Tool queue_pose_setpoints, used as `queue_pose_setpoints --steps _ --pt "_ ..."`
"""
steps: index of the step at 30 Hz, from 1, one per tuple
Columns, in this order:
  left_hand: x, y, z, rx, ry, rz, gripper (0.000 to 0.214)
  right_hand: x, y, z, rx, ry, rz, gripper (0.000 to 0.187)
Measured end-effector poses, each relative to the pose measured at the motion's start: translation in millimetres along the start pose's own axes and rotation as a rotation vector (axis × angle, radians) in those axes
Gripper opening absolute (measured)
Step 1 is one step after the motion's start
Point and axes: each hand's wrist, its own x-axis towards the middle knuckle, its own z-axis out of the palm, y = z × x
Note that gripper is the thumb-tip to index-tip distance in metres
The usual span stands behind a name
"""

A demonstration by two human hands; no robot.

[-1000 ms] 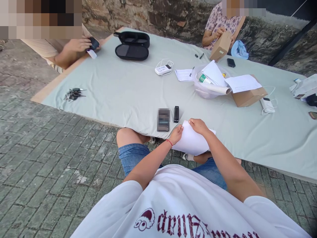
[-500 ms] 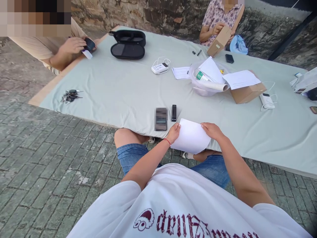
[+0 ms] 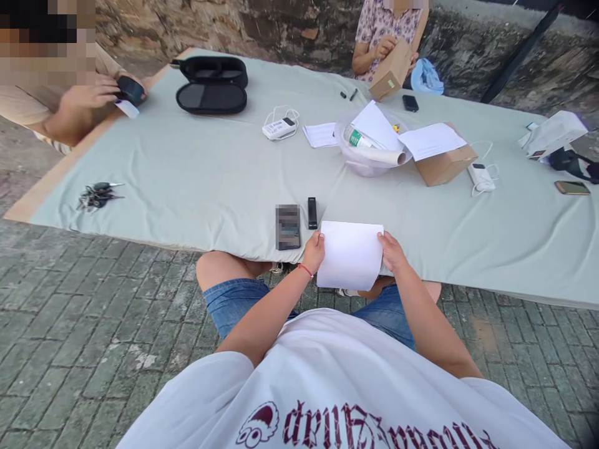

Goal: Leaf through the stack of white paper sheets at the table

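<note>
A blank white sheet of paper is held level over the near edge of the grey-covered table. My left hand pinches its left edge and my right hand pinches its right edge, both closed on it. Just left of my left hand lie a dark phone and a small black device on the cloth. My bare knees and denim shorts show under the paper.
Keys lie at the near left. Further back are an open black case, a white remote with cable, a clear bowl with papers and a cardboard box. One person sits at the far left, another at the far side holding a box.
My right hand slid from the sheet's upper middle out to its right edge, and the curled paper now lies flat and squared between both hands. The view shifted rightward.
</note>
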Motion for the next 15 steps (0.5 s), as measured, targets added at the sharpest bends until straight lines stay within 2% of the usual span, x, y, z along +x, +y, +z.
queue_pose_setpoints --steps 2,4,7,15 --pt "-1 0 0.1 0.007 0.014 0.011 0.030 -3 4 9 0.059 -0.018 -0.003 0.052" --pt "-2 -1 0.2 0.007 0.024 0.024 0.031 -4 6 12 0.065 0.026 0.000 0.053" --pt "-4 -1 0.7 0.005 0.039 0.029 0.032 -4 8 9 0.001 0.113 0.020 0.056" --pt "-4 -1 1.2 0.020 0.042 0.044 0.034 -8 13 8 -0.067 0.125 0.004 0.058"
